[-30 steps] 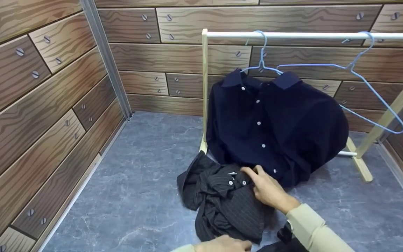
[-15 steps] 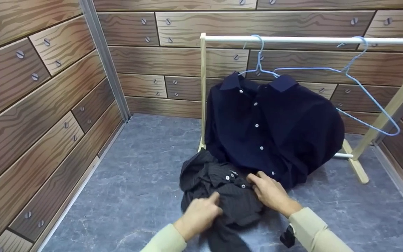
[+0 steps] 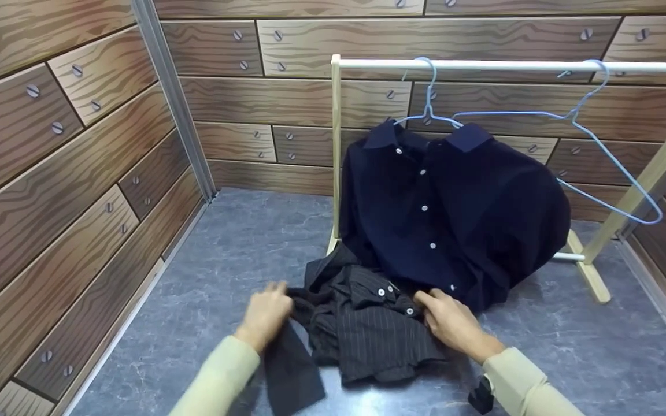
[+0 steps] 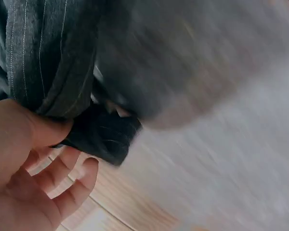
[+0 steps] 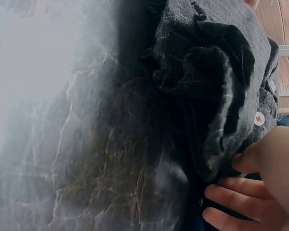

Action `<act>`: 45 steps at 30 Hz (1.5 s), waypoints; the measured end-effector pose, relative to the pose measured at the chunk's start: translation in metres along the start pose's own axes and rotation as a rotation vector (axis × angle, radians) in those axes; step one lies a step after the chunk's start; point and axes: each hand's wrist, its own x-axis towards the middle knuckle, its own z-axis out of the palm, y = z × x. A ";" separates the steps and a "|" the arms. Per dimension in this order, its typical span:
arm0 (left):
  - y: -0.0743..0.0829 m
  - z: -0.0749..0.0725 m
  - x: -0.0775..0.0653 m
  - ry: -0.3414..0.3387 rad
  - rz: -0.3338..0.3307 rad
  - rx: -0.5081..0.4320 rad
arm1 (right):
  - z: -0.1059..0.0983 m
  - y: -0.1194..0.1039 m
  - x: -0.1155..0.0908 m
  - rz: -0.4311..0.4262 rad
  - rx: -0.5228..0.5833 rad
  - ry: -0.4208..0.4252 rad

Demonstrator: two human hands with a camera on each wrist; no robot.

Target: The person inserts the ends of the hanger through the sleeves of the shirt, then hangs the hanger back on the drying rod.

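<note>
A dark grey pinstriped shirt (image 3: 376, 341) lies crumpled on the floor, its small white buttons facing up. My left hand (image 3: 265, 315) pinches a fold at its left side, where a length of dark cloth hangs down toward the front. Thumb and fingers of that left hand (image 4: 43, 163) close on the dark fabric in the left wrist view. On the other side, my right hand (image 3: 453, 323) pinches the shirt's edge close to a button (image 5: 259, 118). Behind it, a navy button-up shirt (image 3: 454, 202) hangs on a blue hanger (image 3: 429, 98), its hem reaching the grey shirt.
A clothes rack with a white rail (image 3: 512, 66) and wooden legs (image 3: 592, 277) stands at the back right. A second blue hanger (image 3: 610, 150) hangs bare on it. Wood-patterned walls (image 3: 67, 190) enclose the grey marbled floor (image 3: 206, 300).
My left hand came up from the bottom edge to the grey shirt, then moved left with a fold of it, spreading the cloth. My right hand stays at the shirt's right edge.
</note>
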 end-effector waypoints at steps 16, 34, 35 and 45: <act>-0.008 -0.019 0.033 0.380 -0.257 -0.446 | 0.000 0.000 -0.007 0.066 0.121 -0.011; 0.101 -0.025 0.084 -0.253 -0.316 -0.604 | 0.009 -0.009 0.025 0.465 0.363 -0.086; 0.102 -0.023 0.085 -0.260 -0.333 -0.612 | 0.008 -0.009 0.025 0.465 0.373 -0.098; 0.095 -0.022 0.081 -0.135 -0.356 -0.853 | 0.002 -0.009 0.022 0.528 0.545 -0.153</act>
